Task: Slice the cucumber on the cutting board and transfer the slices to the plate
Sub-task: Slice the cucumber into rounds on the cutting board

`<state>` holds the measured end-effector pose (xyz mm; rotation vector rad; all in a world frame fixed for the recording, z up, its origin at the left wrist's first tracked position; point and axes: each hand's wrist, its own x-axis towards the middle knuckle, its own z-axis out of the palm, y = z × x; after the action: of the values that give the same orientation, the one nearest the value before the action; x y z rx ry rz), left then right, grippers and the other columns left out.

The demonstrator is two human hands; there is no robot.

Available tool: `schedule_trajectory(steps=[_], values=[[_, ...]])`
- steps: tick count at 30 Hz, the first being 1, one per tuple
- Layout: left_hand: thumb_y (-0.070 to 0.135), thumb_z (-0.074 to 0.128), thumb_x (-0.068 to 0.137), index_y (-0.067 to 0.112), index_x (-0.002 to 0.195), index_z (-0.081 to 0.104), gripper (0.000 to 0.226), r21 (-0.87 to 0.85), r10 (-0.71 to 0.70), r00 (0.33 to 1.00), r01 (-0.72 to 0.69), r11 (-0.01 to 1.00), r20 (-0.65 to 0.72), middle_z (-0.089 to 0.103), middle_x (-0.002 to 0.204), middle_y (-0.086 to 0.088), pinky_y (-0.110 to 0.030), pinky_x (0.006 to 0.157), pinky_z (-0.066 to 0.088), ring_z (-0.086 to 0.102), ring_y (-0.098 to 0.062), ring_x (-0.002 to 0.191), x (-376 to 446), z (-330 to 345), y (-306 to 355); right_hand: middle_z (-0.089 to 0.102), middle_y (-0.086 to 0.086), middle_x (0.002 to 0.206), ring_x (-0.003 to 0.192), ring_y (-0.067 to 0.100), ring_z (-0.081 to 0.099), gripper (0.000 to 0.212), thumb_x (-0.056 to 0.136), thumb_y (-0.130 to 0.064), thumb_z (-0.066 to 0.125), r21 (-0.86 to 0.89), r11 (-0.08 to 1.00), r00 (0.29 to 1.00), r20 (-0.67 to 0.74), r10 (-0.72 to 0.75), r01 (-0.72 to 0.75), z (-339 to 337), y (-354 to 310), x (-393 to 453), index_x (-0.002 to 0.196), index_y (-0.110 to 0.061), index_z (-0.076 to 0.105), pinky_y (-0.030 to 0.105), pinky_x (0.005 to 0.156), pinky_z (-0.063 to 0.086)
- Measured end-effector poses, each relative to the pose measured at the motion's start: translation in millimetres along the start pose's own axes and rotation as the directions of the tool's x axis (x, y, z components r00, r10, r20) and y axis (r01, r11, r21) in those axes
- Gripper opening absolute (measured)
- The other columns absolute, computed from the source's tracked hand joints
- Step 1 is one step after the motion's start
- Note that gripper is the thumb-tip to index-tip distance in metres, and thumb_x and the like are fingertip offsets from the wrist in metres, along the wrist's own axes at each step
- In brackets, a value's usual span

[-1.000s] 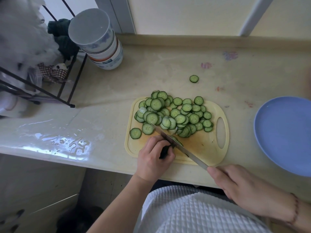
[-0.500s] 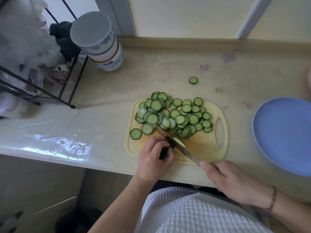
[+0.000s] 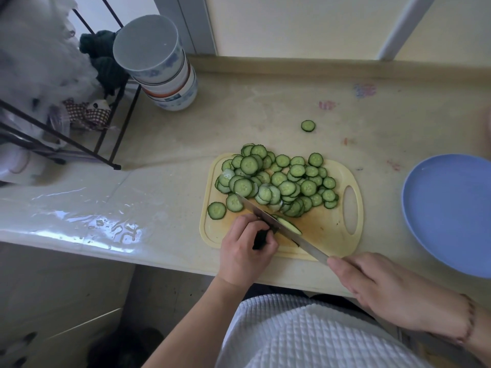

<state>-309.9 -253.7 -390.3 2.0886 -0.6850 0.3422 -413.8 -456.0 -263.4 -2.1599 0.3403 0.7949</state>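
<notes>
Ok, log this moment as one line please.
stage: slicing | left hand: grips cucumber end | right hand: holds knife | slices: on cutting board | plate: no slices

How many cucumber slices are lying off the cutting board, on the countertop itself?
1. A single cucumber slice lies on the countertop beyond the cutting board. The blue plate holds none. Others could be hidden outside the view.

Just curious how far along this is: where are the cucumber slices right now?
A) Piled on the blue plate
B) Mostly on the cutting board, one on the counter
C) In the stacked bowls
B: the slices cover the cutting board, one stray slice lies on the counter, and the blue plate holds none.
</notes>
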Motion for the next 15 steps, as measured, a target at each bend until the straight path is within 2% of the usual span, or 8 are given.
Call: schedule_trajectory(steps=[6, 8, 10, 15], values=[[0.005, 0.07, 0.078, 0.001, 0.081, 0.07, 0.005, -0.004, 0.012, 1.0, -0.012, 1.0, -0.019, 0.062, 0.09, -0.004, -0.028, 0.065, 0.056, 0.065, -0.02, 0.075, 0.4, 0.9, -1.3, 0.032, -0.002, 0.056, 0.051, 0.01, 0.031, 0.061, 0.083, -0.074, 0.022, -0.021, 1.0, 1.0, 0.022, -0.008, 0.008, 6.4, 3.4, 13.8, 0.064, -0.017, 0.036, 0.03, 0.054, 0.036], [0.005, 0.071, 0.078, 0.001, 0.081, 0.07, 0.005, -0.003, 0.012, 1.0, -0.012, 1.0, -0.02, 0.061, 0.091, -0.003, -0.028, 0.065, 0.056, 0.064, -0.02, 0.075, 0.0, 1.2, -1.9, 0.034, -0.001, 0.056, 0.05, 0.009, 0.032, 0.061, 0.084, -0.072, 0.022, -0.034, 0.999, 1.0, 0.02, -0.009, 0.01, 11.4, 5.0, 22.9, 0.064, -0.017, 0.036, 0.026, 0.052, 0.035], [0.006, 0.07, 0.079, 0.001, 0.082, 0.07, 0.006, 0.002, 0.007, 1.0, -0.007, 1.0, -0.015, 0.062, 0.091, -0.005, -0.029, 0.065, 0.056, 0.065, -0.021, 0.076, -1.0, 1.1, -1.8, 0.032, -0.001, 0.056, 0.049, 0.008, 0.031, 0.058, 0.085, -0.069, 0.021, -0.049, 0.999, 1.0, 0.02, -0.007, 0.008, 16.6, 5.9, 30.0, 0.063, -0.017, 0.034, 0.022, 0.049, 0.032], [0.008, 0.069, 0.08, -0.001, 0.081, 0.07, 0.009, 0.011, -0.017, 1.0, 0.017, 1.0, 0.002, 0.064, 0.089, -0.009, -0.029, 0.07, 0.055, 0.065, -0.023, 0.08, -0.9, -0.7, -0.7, 0.035, 0.0, 0.055, 0.048, 0.009, 0.033, 0.062, 0.083, -0.071, 0.022, -0.006, 1.0, 0.999, 0.024, -0.021, 0.022, 16.7, 11.7, 35.6, 0.064, -0.015, 0.038, 0.023, 0.051, 0.035]])
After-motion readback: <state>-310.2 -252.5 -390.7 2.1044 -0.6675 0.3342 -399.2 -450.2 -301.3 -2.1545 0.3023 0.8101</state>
